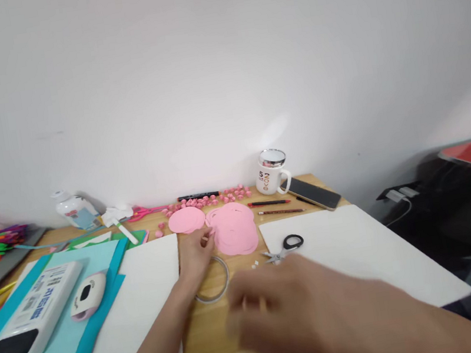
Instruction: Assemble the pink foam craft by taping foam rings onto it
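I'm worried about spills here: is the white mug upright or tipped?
Upright: the white mug stands on the wooden table, its silver rim uppermost.

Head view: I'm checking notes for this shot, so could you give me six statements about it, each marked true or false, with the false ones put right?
1. The left hand is nearer the pink paper circles than the scissors. True.
2. The right hand shows sharply. False: it is blurred.
3. The white mug stands upright. True.
4. The phone lies left of the mug. False: it lies to the right.
5. The black marker lies near the wall. True.
6. The grey ring lies right of the scissors. False: it lies to their left.
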`<state>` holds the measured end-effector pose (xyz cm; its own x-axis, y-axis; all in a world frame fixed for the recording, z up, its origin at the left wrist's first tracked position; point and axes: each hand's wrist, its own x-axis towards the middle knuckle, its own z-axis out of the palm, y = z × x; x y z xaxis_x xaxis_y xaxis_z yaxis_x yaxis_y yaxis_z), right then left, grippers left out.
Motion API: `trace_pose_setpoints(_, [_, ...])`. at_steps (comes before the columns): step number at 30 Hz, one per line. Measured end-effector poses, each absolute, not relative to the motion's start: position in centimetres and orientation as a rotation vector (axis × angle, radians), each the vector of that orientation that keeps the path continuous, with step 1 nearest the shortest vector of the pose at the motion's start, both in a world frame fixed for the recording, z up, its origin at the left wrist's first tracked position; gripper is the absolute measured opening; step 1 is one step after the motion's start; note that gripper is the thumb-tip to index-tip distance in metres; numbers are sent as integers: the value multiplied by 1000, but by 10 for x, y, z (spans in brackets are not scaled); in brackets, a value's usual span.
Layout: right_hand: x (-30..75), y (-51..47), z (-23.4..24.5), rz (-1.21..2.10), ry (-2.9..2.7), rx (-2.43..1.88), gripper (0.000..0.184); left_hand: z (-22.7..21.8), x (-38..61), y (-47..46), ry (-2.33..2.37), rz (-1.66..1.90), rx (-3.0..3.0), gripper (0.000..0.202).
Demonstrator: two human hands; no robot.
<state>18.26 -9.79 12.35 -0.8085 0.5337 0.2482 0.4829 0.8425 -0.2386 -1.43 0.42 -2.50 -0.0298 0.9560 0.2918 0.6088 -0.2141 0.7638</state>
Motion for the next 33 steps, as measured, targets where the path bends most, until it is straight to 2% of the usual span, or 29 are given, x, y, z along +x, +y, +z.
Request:
trace_pose_setpoints(2, [186,-71,114,389,-2631,-966,14,-25,-14,4,1660,1116,1875,25])
trace_pose_setpoints(6, [212,-36,52,611,-2287,-1592,18,-24,-14,4,1672,1070,1953,26])
trace_pose_setpoints(11, [225,-34,-2,614,-2182,-1718,16,-23,-13,3,1661,1079,1906,26])
trace_pose_setpoints(19, [212,-38,-14,484,-2159,-1759,14,-13,-6,0,1363,1106,1380,33])
trace_pose_setpoints(29, [208,-43,-20,418,-2245,-1695,14,-2,-5,-1,1190,1137,1169,36])
trace_pose_setpoints(33, [212,-39,-19,582,-2122,-1614,13,-4,-5,-1,1175,1124,1156,40])
